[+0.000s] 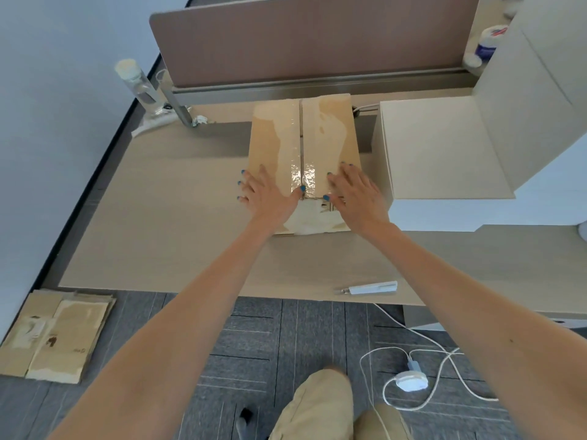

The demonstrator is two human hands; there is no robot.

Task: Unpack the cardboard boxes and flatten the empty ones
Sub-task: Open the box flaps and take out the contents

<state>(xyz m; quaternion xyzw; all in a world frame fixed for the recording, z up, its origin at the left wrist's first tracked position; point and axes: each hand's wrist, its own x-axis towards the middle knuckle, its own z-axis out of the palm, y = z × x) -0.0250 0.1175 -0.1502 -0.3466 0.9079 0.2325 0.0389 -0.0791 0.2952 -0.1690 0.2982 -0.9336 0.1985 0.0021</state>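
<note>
Knee (317, 404) | left grip (268, 195), right grip (355, 193) flat on box (320, 134), flanking seam

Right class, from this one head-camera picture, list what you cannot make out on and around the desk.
All from the head view:
1. Inside of the cardboard box: its closed flaps hide it.
2. Print on its near side: partly under the right hand, and too small.
3. Blade of the cutter, out or in: too small.
4. Label on the tub: blurred.
5. Sheet count in the flattened stack: only the top sheets show.
</note>
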